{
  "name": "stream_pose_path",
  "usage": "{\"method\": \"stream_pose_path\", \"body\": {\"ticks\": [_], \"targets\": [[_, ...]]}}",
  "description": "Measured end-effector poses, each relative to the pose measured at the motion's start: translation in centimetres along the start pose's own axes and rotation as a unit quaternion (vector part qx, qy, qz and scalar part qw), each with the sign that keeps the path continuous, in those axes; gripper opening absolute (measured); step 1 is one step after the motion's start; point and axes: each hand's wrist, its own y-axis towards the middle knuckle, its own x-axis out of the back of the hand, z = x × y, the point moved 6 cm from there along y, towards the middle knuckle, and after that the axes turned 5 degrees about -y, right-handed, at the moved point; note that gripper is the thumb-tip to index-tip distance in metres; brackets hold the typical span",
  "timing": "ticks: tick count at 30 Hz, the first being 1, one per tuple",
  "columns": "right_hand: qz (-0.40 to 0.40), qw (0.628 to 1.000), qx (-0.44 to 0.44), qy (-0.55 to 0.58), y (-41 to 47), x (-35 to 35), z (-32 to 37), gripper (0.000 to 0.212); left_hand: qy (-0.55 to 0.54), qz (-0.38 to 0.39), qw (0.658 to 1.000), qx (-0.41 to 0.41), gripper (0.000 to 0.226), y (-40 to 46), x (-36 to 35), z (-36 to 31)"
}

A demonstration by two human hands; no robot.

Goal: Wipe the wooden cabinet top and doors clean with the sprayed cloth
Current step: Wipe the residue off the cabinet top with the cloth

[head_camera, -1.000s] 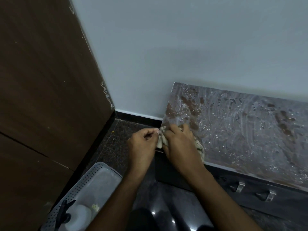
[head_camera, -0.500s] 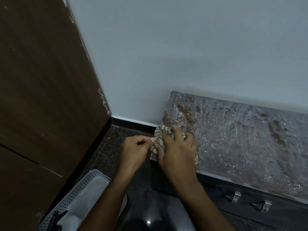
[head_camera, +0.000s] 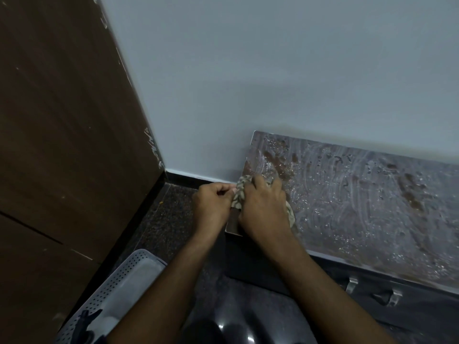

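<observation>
We are pressing the patterned cloth (head_camera: 239, 197) onto the cabinet top (head_camera: 360, 204) with our right hand (head_camera: 264, 212) closed over it, while our left hand (head_camera: 211, 207) is pinching its free edge just beside. Rightward, foamy smears are covering the top, still unwiped; the doors (head_camera: 397, 309) below appear untouched.
</observation>
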Motion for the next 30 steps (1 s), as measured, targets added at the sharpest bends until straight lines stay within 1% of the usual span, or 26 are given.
{"method": "stream_pose_path", "body": {"ticks": [2,5,7,11,13,15,17,18,20,22,25,28,30], "targets": [[-0.002,1.000,-0.004,0.005,0.6,0.2,0.0,0.029,0.012,0.002,1.000,0.001,0.013,0.3,-0.1,-0.1],[-0.028,0.999,0.017,0.014,-1.0,0.4,-0.1,0.028,0.023,0.003,1.000,0.009,0.013,0.4,-0.5,0.1],[-0.033,0.999,0.023,0.018,-1.2,0.4,-0.4,0.027,0.028,-0.003,1.000,0.009,0.013,0.4,-0.7,0.1],[-0.012,1.000,-0.003,0.012,2.1,0.4,-0.8,0.030,0.035,-0.040,0.999,-0.013,0.012,-0.1,-0.4,-0.4],[-0.014,1.000,0.003,0.014,2.1,0.5,-0.7,0.029,0.035,-0.056,0.998,-0.015,0.013,-0.3,-0.1,-0.3],[-0.005,0.999,0.023,0.025,0.3,0.8,-0.6,0.034,0.029,-0.061,0.998,-0.008,0.013,-0.3,-0.1,0.2],[-0.004,0.998,0.053,0.034,-2.0,1.0,-0.2,0.047,0.019,-0.064,0.998,-0.004,0.012,-0.2,-0.2,0.5],[-0.014,0.997,0.065,0.029,-2.7,0.9,-0.2,0.047,0.014,-0.066,0.998,-0.005,0.014,-0.1,-0.3,0.6],[-0.022,0.998,0.065,0.015,-2.2,0.4,-0.4,0.036,0.011,-0.069,0.998,-0.001,0.016,0.0,-0.4,0.9],[-0.023,0.999,0.043,0.016,0.2,0.0,-0.8,0.032,0.024,-0.064,0.998,0.000,0.018,0.0,-0.6,0.8],[-0.034,0.999,0.011,0.005,3.8,0.3,-1.1,0.027,0.011,-0.060,0.998,0.014,0.021,0.1,-0.6,0.8],[-0.035,0.999,0.030,0.008,3.5,0.4,-0.8,0.026,-0.008,-0.066,0.998,0.019,0.023,0.1,-0.5,0.4],[-0.049,0.997,0.058,0.025,1.2,0.5,-0.4,0.027,0.016,-0.070,0.997,0.007,0.022,0.1,-0.3,0.0]]}}
